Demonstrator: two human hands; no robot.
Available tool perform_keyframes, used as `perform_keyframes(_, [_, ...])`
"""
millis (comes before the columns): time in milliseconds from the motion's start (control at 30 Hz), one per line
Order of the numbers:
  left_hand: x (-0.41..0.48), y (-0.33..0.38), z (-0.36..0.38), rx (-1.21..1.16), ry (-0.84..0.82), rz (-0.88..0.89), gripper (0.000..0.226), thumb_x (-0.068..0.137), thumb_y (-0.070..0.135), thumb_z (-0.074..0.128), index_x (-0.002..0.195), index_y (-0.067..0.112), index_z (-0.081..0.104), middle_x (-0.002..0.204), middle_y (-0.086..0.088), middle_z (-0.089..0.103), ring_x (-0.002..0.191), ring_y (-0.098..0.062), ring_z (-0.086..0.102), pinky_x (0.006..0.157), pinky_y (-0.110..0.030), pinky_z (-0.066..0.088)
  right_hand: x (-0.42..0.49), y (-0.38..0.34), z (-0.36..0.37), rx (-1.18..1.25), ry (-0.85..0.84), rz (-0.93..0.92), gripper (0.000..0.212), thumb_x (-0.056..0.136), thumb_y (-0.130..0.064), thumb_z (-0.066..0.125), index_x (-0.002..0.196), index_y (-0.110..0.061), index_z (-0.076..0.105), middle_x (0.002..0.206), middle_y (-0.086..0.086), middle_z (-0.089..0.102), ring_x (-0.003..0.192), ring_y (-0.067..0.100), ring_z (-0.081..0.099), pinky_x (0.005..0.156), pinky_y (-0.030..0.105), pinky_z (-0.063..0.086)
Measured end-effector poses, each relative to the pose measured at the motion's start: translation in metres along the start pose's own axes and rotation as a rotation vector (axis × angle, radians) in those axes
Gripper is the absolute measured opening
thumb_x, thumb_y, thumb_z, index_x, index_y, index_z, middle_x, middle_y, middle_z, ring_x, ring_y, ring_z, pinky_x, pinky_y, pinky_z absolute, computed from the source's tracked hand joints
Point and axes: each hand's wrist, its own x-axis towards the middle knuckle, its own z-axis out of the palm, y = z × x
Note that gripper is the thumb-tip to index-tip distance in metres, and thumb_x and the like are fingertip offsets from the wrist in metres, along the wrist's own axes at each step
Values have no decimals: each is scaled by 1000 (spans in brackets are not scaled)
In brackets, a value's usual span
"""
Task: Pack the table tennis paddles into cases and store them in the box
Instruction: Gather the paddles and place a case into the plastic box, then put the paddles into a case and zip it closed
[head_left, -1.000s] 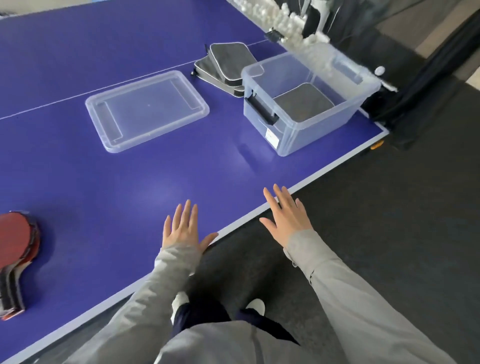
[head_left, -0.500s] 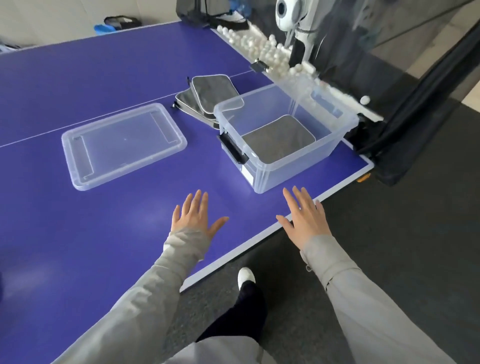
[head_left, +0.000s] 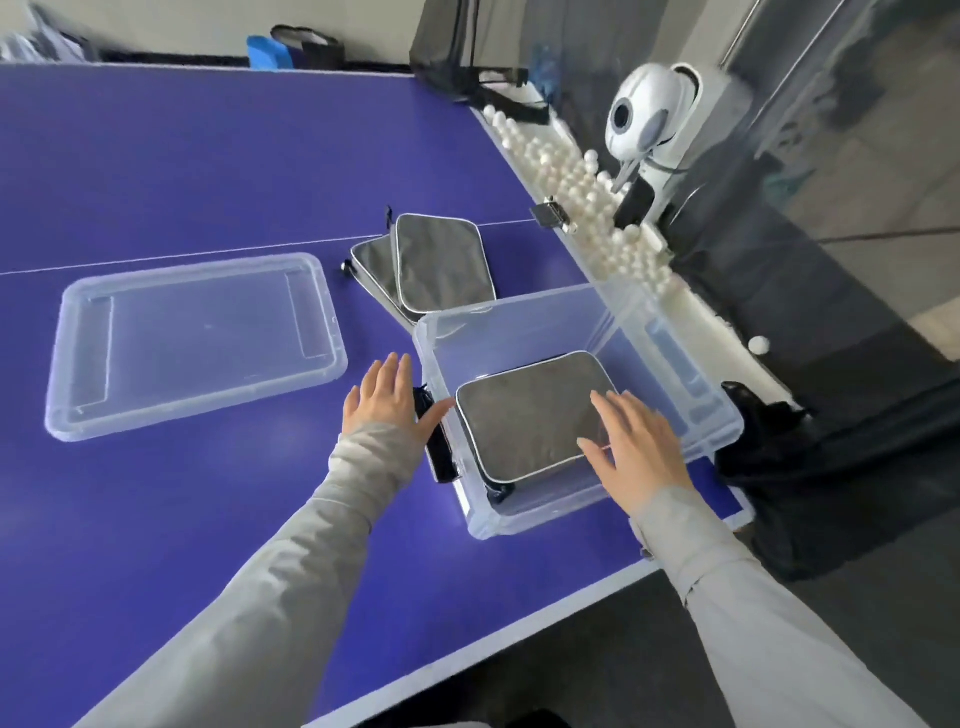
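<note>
A clear plastic box (head_left: 519, 317) stands on the blue table near its right corner. One grey zipped case (head_left: 524, 410) lies flat inside it. Two more grey cases (head_left: 436, 262) are stacked on the table just behind the box. My left hand (head_left: 387, 397) is open, fingers spread, beside the box's left wall near its black handle. My right hand (head_left: 636, 449) hovers open over the box's near right part, above the case's corner. Neither hand holds anything. No paddles are in view.
The box's clear lid (head_left: 192, 340) lies upside down to the left. Along the table's right edge runs a white tray with several white balls (head_left: 587, 197) and a white ball machine (head_left: 647, 119). Black netting (head_left: 810, 467) hangs past the corner.
Both hands have moved forward to the box, the right one now over it. My view has shifted toward the box, and the red paddles at the left have left the view.
</note>
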Motion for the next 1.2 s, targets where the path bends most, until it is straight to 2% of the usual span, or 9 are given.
perform_keyframes(200, [62, 22, -2, 27, -14, -66, 82, 88, 65, 35, 150, 16, 13, 157, 0, 18, 144, -20, 15, 115, -42, 19, 88, -1, 0, 56, 38, -106, 57, 95, -40, 47, 143, -10, 37, 143, 9, 45, 134, 26, 38, 108, 39, 31])
perform_keyframes(333, [94, 42, 3, -53, -64, -220, 74, 89, 65, 34, 143, 16, 26, 143, -2, 41, 132, -24, 35, 101, -41, 32, 149, -10, 1, 122, 44, -170, 56, 95, -38, 49, 141, -9, 39, 138, 10, 49, 127, 30, 44, 102, 43, 35])
perform_keyframes(467, [114, 58, 7, -244, -32, -515, 61, 87, 68, 32, 110, 13, 48, 115, -7, 59, 109, -29, 53, 81, -38, 38, 214, -15, -2, 160, 48, -209, 55, 95, -40, 47, 141, -11, 38, 139, 9, 47, 127, 30, 40, 98, 43, 35])
perform_keyframes(567, [124, 60, 13, -302, 20, -644, 59, 86, 70, 35, 95, 13, 48, 106, -7, 60, 96, -31, 56, 73, -34, 37, 267, -16, -2, 143, 53, -225, 52, 95, -41, 46, 136, -8, 43, 132, 13, 51, 123, 33, 41, 93, 43, 36])
perform_keyframes(700, [128, 58, 22, -286, 65, -690, 56, 85, 67, 41, 85, 10, 45, 96, -9, 60, 79, -31, 51, 66, -35, 39, 340, -21, 7, 162, -30, -224, 54, 95, -47, 41, 130, -7, 47, 130, 15, 51, 123, 34, 39, 93, 45, 37])
perform_keyframes(867, [132, 61, 20, -269, 51, -693, 56, 86, 63, 44, 80, 8, 38, 89, -8, 56, 85, -35, 56, 65, -35, 40, 402, -40, 38, 201, -208, -112, 65, 93, -57, 36, 124, -2, 51, 132, 17, 49, 125, 34, 39, 97, 45, 35])
perform_keyframes(1000, [131, 63, 17, -276, 49, -731, 57, 86, 62, 46, 85, 6, 43, 97, -10, 60, 88, -36, 57, 72, -39, 46, 424, -60, 64, 279, -363, 37, 77, 89, -66, 33, 133, -4, 45, 139, 15, 43, 131, 32, 35, 103, 45, 31])
perform_keyframes(1100, [130, 64, 17, -259, 56, -733, 58, 85, 63, 45, 92, 5, 48, 101, -9, 61, 91, -35, 57, 78, -42, 49, 433, -71, 78, 371, -355, 124, 80, 87, -64, 42, 134, 1, 40, 139, 17, 43, 130, 34, 39, 102, 43, 35])
perform_keyframes(1200, [130, 65, 15, -252, 58, -733, 57, 85, 63, 44, 96, 8, 49, 103, -7, 61, 92, -34, 57, 78, -41, 49, 439, -76, 86, 487, -326, 171, 76, 87, -55, 54, 131, 4, 34, 137, 21, 44, 126, 36, 44, 97, 41, 39])
